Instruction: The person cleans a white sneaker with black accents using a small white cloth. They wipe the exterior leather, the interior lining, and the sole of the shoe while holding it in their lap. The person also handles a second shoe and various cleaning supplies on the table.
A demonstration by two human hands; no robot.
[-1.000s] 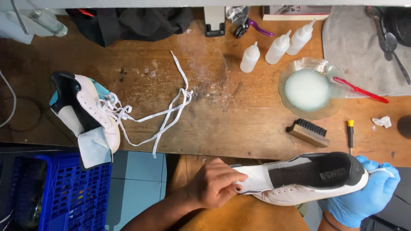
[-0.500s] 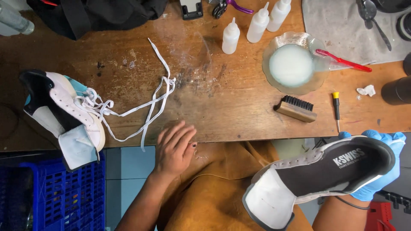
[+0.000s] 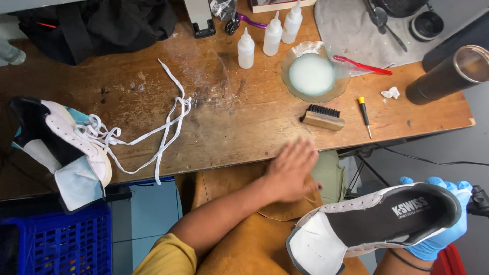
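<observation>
My right hand (image 3: 444, 229), in a blue glove, grips the heel of a white shoe with a black insole (image 3: 377, 219), held sideways and off the table at the lower right. The shoe has no laces and its tongue hangs out at the toe end. My bare left hand (image 3: 293, 170) is blurred, fingers spread and holding nothing. It hovers over the front edge of the wooden table (image 3: 244, 132) and my tan apron (image 3: 244, 244), closest to a wooden brush with black bristles (image 3: 322, 117).
A second white shoe (image 3: 61, 145) overhangs the table's left edge, loose white laces (image 3: 163, 127) beside it. Farther back are a glass bowl (image 3: 340, 86) of milky liquid, a red toothbrush (image 3: 362, 65), three squeeze bottles (image 3: 246, 48), a small screwdriver (image 3: 364, 116) and a dark tumbler (image 3: 448, 74). A blue crate (image 3: 56, 239) stands at lower left.
My left hand let go of the shoe's toe, went left to the table edge, then swept right. My right hand lowered the shoe and tilted it. The view shifted right.
</observation>
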